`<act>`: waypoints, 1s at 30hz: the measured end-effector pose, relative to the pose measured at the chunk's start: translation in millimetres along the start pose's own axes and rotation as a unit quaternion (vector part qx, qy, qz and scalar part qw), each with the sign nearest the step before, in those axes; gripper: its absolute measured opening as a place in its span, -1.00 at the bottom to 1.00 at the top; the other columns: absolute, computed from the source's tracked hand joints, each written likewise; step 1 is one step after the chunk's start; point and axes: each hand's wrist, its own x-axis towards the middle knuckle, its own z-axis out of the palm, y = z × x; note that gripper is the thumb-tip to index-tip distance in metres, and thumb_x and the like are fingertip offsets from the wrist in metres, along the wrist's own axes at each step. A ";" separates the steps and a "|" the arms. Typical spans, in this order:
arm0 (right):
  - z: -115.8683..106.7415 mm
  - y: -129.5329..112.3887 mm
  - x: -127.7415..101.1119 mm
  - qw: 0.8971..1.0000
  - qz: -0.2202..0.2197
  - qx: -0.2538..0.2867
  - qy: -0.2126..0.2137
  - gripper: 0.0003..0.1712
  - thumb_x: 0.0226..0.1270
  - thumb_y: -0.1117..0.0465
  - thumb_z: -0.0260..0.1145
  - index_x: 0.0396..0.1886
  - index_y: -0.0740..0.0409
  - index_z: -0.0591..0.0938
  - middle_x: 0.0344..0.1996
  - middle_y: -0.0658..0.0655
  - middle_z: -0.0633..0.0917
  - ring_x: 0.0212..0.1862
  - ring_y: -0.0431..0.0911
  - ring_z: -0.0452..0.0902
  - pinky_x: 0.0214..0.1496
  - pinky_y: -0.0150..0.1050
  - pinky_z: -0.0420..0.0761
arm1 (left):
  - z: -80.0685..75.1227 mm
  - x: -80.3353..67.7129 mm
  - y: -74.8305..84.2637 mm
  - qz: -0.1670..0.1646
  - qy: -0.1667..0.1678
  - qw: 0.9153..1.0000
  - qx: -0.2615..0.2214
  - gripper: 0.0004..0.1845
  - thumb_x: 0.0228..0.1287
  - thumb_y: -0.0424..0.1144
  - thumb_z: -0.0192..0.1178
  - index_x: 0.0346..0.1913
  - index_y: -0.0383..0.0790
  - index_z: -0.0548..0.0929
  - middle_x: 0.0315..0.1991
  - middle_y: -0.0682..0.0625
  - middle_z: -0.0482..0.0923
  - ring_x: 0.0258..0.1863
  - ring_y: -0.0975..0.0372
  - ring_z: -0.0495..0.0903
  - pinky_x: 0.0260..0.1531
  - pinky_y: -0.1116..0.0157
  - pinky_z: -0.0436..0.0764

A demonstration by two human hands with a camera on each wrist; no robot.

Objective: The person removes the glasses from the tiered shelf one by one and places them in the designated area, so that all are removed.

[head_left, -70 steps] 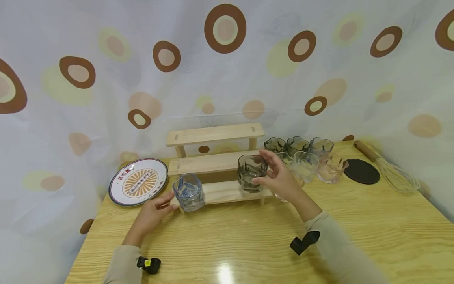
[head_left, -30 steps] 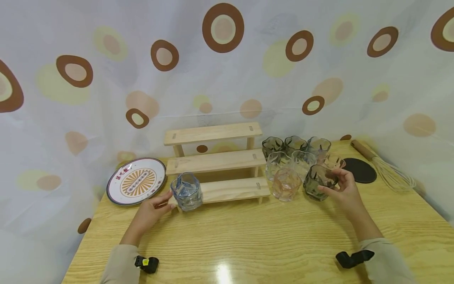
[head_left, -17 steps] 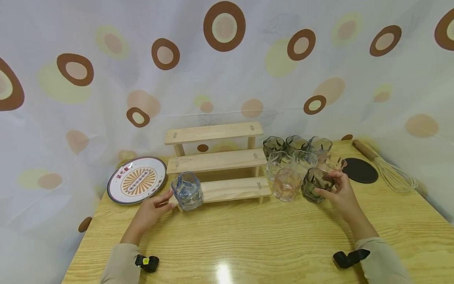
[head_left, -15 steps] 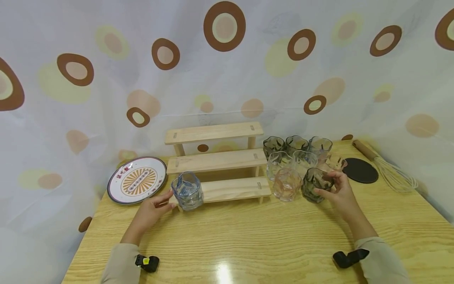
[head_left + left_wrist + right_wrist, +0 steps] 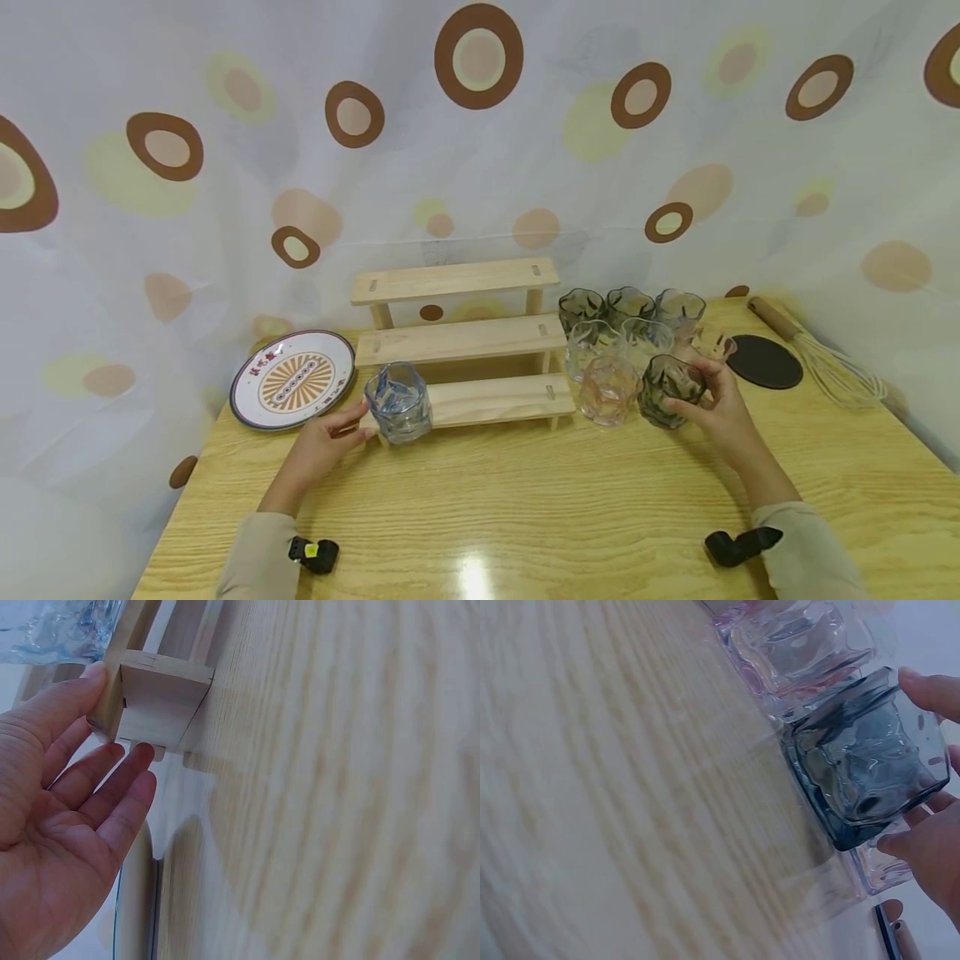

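Note:
My right hand [image 5: 716,414] holds a dark grey glass [image 5: 670,392] with a wavy rim, thumb on the near side and fingers at the far side. In the right wrist view this smoky glass [image 5: 862,761] stands on the table beside a pinkish glass [image 5: 795,645]. My left hand [image 5: 324,446] grips the left end of the lowest step of a wooden tiered rack [image 5: 495,400]. The left wrist view shows the thumb over the board's end [image 5: 112,697] and fingers below it. Close to that thumb, a bluish glass [image 5: 400,404] stands on the same step.
Several grey, clear and pink glasses [image 5: 592,350] stand grouped right of the rack. A patterned plate [image 5: 292,379] lies at the left. Farther right are a black round mat [image 5: 765,362] and a whisk [image 5: 832,358] with a wooden handle. A patterned cloth [image 5: 480,167] hangs behind.
My right hand has carried the dark grey glass from over the lowest step rightward and down, to the right of the pink glass. The left hand has stayed at the rack's end.

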 end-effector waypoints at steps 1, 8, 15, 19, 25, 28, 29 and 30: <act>-1.4 -1.4 -0.5 1.000 0.005 -0.001 -0.001 -0.18 0.30 0.33 0.28 0.37 0.28 -0.01 0.30 0.29 0.10 0.35 0.03 0.01 0.37 0.08 0.18 | 0.2 0.0 0.2 0.001 0.000 1.000 -0.001 -0.42 0.21 -0.16 0.30 0.27 -0.27 0.45 0.34 -0.13 0.27 0.31 0.01 0.30 0.12 0.26 0.52; -8.2 -8.9 -1.7 1.000 -0.016 0.008 0.014 -0.18 0.31 0.34 0.26 0.41 0.16 0.00 0.30 0.18 0.15 0.33 -0.05 0.06 0.45 0.21 -0.13 | 1.2 0.6 -1.3 -0.001 0.001 1.000 -0.006 -0.42 0.20 -0.18 0.31 0.27 -0.27 0.45 0.34 -0.12 0.27 0.29 0.02 0.32 0.11 0.29 0.53; -10.0 -19.8 0.8 0.998 -0.049 0.007 0.025 -0.24 0.31 0.37 0.24 0.40 0.04 0.09 0.21 -0.15 0.23 0.32 -0.24 0.10 0.51 -0.25 -0.02 | 1.7 0.6 -3.8 -0.006 0.002 1.000 -0.011 -0.41 0.18 -0.17 0.32 0.27 -0.25 0.46 0.34 -0.09 0.27 0.28 0.03 0.33 0.09 0.31 0.54; -5.2 -30.3 4.8 0.997 -0.068 0.031 0.020 -0.25 0.30 0.42 0.24 0.39 0.08 0.12 0.23 -0.09 0.26 0.32 -0.23 0.12 0.48 -0.35 0.05 | 1.7 0.4 -4.6 -0.003 0.004 1.000 -0.010 -0.41 0.18 -0.16 0.32 0.27 -0.26 0.45 0.33 -0.11 0.28 0.27 0.02 0.34 0.10 0.29 0.54; 17.8 -52.8 11.9 0.990 -0.116 0.075 -0.014 -0.29 0.25 0.52 0.23 0.34 0.22 0.17 0.25 0.02 0.27 0.35 -0.26 0.12 0.45 -0.41 0.09 | 1.5 1.5 -4.8 0.002 0.004 1.000 -0.010 -0.41 0.18 -0.14 0.33 0.25 -0.26 0.47 0.34 -0.10 0.27 0.28 0.05 0.34 0.10 0.30 0.53; 35.2 -64.8 15.6 0.986 -0.145 0.073 -0.040 -0.31 0.23 0.56 0.22 0.32 0.34 0.17 0.26 0.09 0.26 0.34 -0.32 0.13 0.43 -0.44 0.10 | 1.4 1.8 -5.0 0.003 0.002 1.000 -0.010 -0.41 0.17 -0.12 0.33 0.25 -0.25 0.48 0.34 -0.09 0.26 0.29 0.06 0.33 0.11 0.29 0.53; 41.7 -68.7 16.9 0.984 -0.155 0.073 -0.050 -0.31 0.22 0.57 0.21 0.31 0.39 0.16 0.27 0.13 0.26 0.33 -0.31 0.13 0.43 -0.45 0.09 | 1.4 2.0 -5.1 0.002 0.002 1.000 -0.011 -0.41 0.17 -0.12 0.33 0.25 -0.25 0.48 0.34 -0.08 0.27 0.29 0.06 0.33 0.11 0.29 0.53; 48.1 -72.4 18.2 0.982 -0.159 0.075 -0.063 -0.30 0.22 0.57 0.22 0.32 0.41 0.14 0.27 0.14 0.26 0.34 -0.31 0.12 0.43 -0.46 0.09 | 1.2 2.0 -5.2 0.001 0.003 1.000 -0.010 -0.41 0.17 -0.11 0.33 0.24 -0.25 0.48 0.34 -0.08 0.27 0.29 0.06 0.33 0.11 0.29 0.53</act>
